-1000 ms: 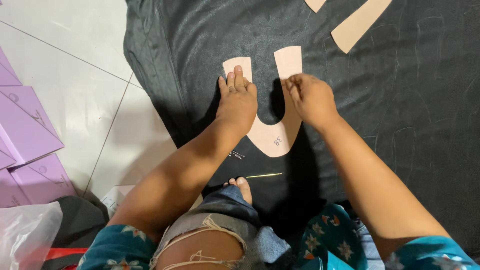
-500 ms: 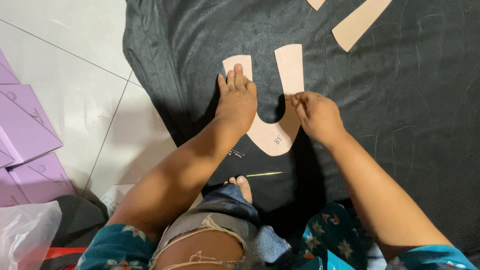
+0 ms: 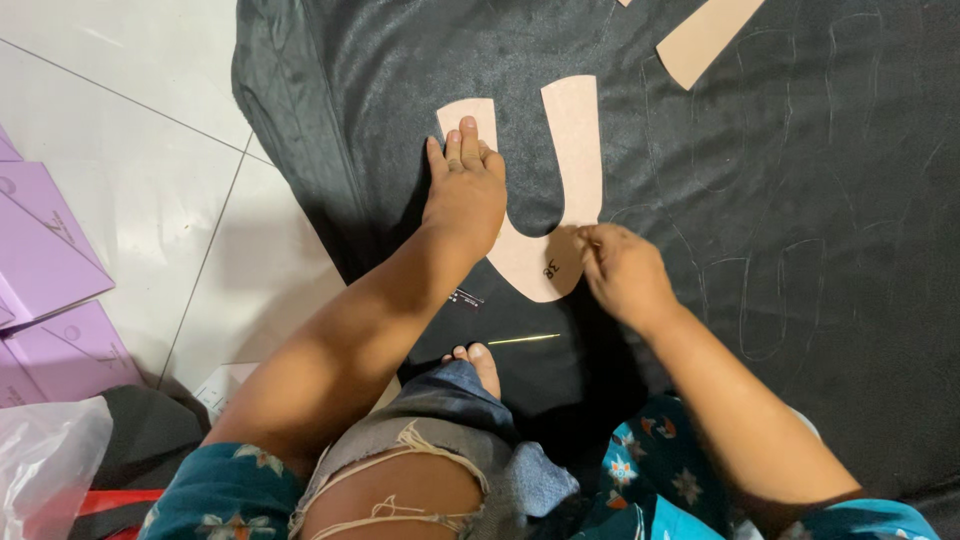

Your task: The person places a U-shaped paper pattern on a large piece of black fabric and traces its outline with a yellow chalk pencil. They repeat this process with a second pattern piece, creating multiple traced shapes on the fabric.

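Note:
A U-shaped tan paper pattern (image 3: 572, 150) lies flat on a sheet of black fabric (image 3: 760, 190) spread over the floor. My left hand (image 3: 465, 195) presses palm-down on the pattern's left arm, fingers straight and together. My right hand (image 3: 620, 270) is at the pattern's lower right curve, fingers pinched together at its edge; whatever they hold is too small to make out. Faint chalk outlines of similar shapes show on the fabric to the right of my right hand.
Another tan pattern piece (image 3: 708, 38) lies at the top of the fabric. A thin yellowish stick (image 3: 525, 339) rests on the fabric near my foot (image 3: 483, 365). Purple boxes (image 3: 45, 280) and a clear plastic bag (image 3: 45, 465) sit on the white tiled floor at left.
My right hand has slid down the pattern's right arm from near its top to the bottom curve. My left hand has stayed pressed on the left arm.

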